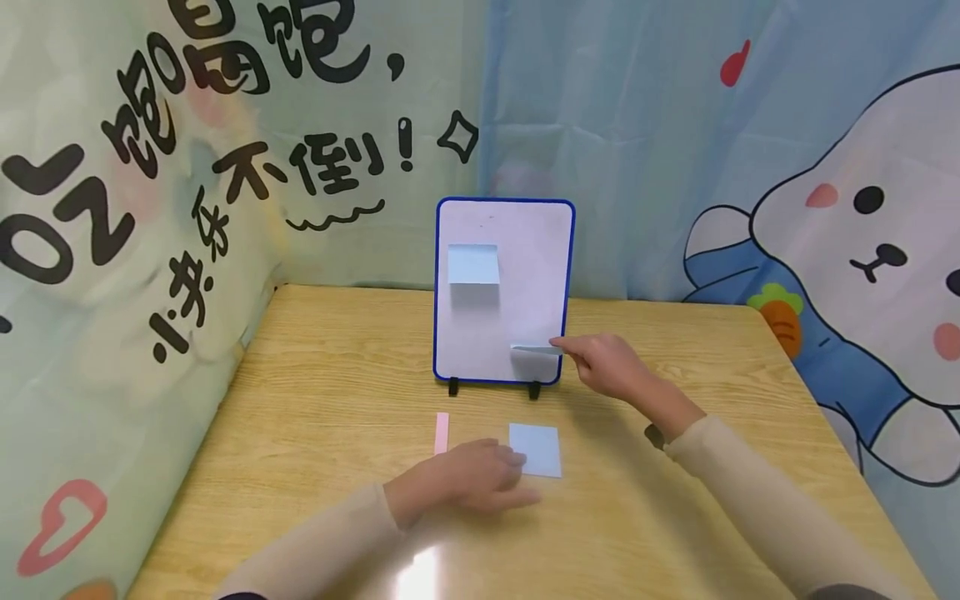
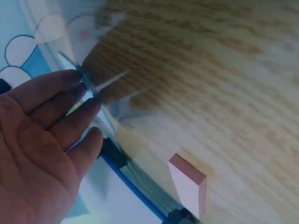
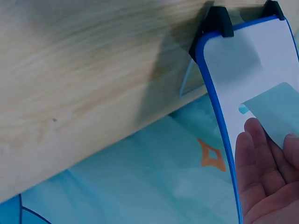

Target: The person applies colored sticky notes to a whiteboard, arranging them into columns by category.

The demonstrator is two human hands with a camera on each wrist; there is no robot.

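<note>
A small whiteboard [image 1: 517, 250] with a blue frame stands upright on the table. One light blue sticky note [image 1: 472, 264] is stuck on its upper left. At the board's lower right, my right hand [image 1: 617, 367] pinches another light blue sticky note [image 3: 280, 109] by its edge, between thumb and fingers; the note sticks out from the board. My left hand [image 1: 476, 477] is stretched low over the table. Its fingertips [image 2: 93, 105] reach the left edge of a light blue sticky note pad [image 1: 538, 454]. Just beyond that hand lies a narrow pink sticky note pad [image 1: 442, 432].
Two black feet [image 1: 534, 390] hold the whiteboard up near the back of the wooden table [image 1: 337, 358]. Printed cloth curtains [image 1: 615, 125] hang behind the table and along its left side. The right forearm's sleeve [image 1: 757, 492] crosses the table's right part.
</note>
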